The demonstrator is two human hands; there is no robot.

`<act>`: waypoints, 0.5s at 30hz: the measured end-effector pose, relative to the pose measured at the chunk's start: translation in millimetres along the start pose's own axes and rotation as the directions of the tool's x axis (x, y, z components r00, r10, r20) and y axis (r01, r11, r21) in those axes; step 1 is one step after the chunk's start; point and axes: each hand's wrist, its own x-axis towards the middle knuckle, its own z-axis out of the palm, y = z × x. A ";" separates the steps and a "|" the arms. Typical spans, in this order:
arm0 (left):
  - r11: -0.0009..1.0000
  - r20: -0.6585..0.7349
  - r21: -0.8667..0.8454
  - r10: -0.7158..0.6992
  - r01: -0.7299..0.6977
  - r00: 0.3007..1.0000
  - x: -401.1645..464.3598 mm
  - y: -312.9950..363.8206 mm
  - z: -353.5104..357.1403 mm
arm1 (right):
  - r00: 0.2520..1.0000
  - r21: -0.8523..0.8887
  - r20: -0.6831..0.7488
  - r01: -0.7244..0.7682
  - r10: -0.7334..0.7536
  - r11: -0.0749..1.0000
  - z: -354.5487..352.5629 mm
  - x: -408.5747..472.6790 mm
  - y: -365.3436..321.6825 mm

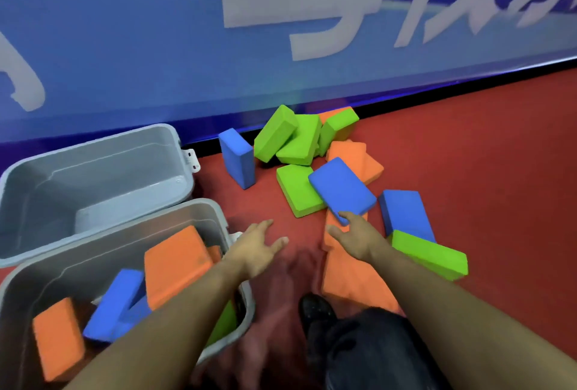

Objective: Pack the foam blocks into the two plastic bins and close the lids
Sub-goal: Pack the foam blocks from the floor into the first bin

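Observation:
Two grey plastic bins stand at the left. The far bin [28, 171] is empty. The near bin [218, 218] holds several orange, blue and green foam blocks. More blocks lie scattered on the red floor. My right hand [359, 235] touches the near edge of a flat blue block [342, 189], fingers spread, over an orange block [352, 277]. My left hand [259, 246] hovers open above the floor beside the near bin, holding nothing. No lid is in view.
A blue banner wall [156, 61] with white lettering runs behind the pile. A green block [431, 254] and a blue block [404, 211] lie right of my right hand. My dark shoe [315, 307] and trouser leg sit below the hands.

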 end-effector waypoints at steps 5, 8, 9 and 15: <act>0.997 0.148 -0.015 -0.075 0.078 0.986 67.9 17.7 82.9 | 0.984 0.068 0.024 -0.179 0.178 0.981 13.0 34.9 92.0; 0.985 0.246 -0.076 -0.132 0.155 0.960 106.5 25.3 135.8 | 0.964 0.120 -0.018 -0.263 0.267 0.957 26.6 50.3 143.9; 0.977 0.270 -0.102 -0.153 0.186 0.951 117.4 25.9 153.2 | 0.962 0.076 -0.082 -0.256 0.262 0.964 30.0 55.4 161.3; 0.919 0.328 -0.180 -0.279 0.350 0.902 181.3 12.5 244.6 | 0.967 -0.326 -0.199 -0.217 0.158 0.920 21.5 105.2 228.8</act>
